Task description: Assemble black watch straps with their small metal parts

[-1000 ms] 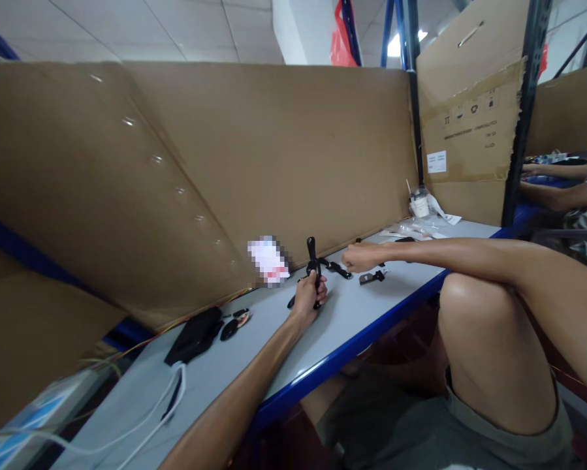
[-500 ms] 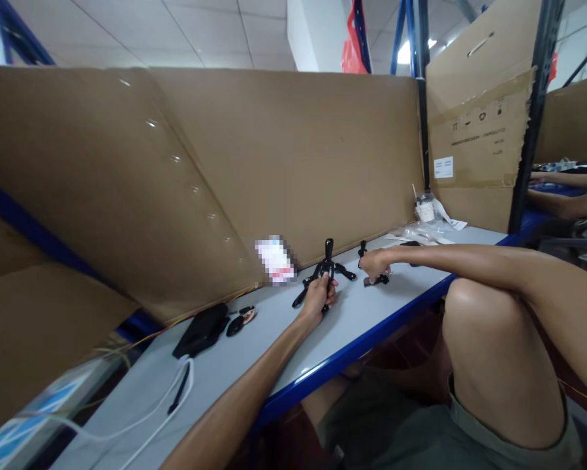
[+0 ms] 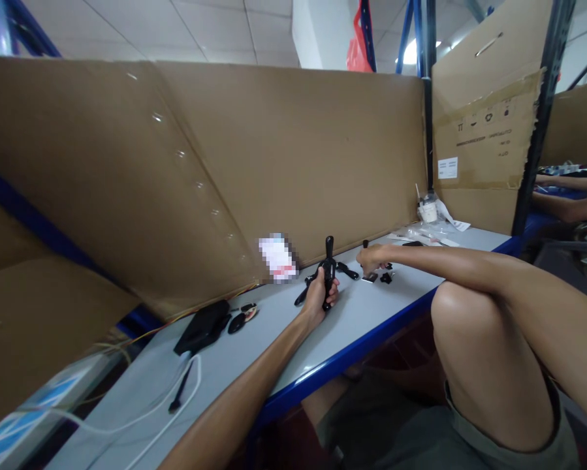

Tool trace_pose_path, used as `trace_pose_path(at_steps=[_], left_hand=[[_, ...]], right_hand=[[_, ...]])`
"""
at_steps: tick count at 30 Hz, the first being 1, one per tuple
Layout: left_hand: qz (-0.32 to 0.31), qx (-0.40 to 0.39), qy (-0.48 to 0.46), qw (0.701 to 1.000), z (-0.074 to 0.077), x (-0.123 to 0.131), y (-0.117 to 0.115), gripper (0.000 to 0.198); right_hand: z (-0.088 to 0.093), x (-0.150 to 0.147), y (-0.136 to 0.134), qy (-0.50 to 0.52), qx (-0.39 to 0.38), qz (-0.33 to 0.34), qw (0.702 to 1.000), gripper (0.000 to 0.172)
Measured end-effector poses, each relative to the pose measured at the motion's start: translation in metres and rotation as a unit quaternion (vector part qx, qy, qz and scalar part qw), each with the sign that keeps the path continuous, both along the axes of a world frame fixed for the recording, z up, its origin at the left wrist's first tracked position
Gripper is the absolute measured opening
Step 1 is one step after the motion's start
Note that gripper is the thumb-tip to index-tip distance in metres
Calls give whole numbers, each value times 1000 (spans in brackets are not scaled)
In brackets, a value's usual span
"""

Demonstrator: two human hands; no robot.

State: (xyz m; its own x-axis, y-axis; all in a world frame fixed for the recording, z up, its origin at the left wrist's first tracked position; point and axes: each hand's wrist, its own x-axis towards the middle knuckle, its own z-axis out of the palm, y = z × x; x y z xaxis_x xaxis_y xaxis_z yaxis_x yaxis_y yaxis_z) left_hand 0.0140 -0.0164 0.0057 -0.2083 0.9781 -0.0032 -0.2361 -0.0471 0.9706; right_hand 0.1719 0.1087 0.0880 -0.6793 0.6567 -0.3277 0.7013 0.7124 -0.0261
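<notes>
My left hand [image 3: 317,297] is wrapped around a black tripod-like stand [image 3: 329,251]. One rounded arm of the stand points straight up, and others spread low to the left and right. To its right, my right hand [image 3: 373,258] reaches down to the tabletop with its fingers bent together. What those fingers hold is hidden. A small black upright piece [image 3: 365,243] shows just behind them. In front of that hand lie a small flat dark piece with a pale edge [image 3: 369,278] and a black star-shaped knob [image 3: 386,278].
A phone-like blurred panel [image 3: 278,258] leans on the cardboard wall [image 3: 293,143]. Leftward on the table [image 3: 254,372] are a black case [image 3: 202,326], small dark oval items [image 3: 237,323] and a white cable [image 3: 198,375]. A cup [image 3: 428,210] and clear plastic wrap [image 3: 420,232] stand far right.
My right hand has shifted slightly back and left, uncovering the flat piece and the knob. The left hand keeps its grip on the stand. The whole view has shifted a little.
</notes>
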Motion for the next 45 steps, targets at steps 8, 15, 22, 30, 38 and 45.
trace_pose_path(at_steps=[8,15,22,30,38,45], left_hand=[[1,12,41,999,0,3,-2,64],[16,16,59,998,-1,2,0,67],[15,24,84,996,-3,3,0,66],[-10,36,81,996,2,9,-3,67],[-14,32,83,996,4,10,-6,66],[-28,38,82,996,3,6,-4,67]], right_hand=[[12,25,10,-93,-48,-18,994,50],[-4,41,22,3,-20,-11,1000,61],[-9,22,19,-22,-44,-40,998,60],[-21,-3,30,-34,-88,-59,994,43],[-18,1,38,-36,-139,-56,988,39],[-20,7,25,52,-129,-78,987,19]])
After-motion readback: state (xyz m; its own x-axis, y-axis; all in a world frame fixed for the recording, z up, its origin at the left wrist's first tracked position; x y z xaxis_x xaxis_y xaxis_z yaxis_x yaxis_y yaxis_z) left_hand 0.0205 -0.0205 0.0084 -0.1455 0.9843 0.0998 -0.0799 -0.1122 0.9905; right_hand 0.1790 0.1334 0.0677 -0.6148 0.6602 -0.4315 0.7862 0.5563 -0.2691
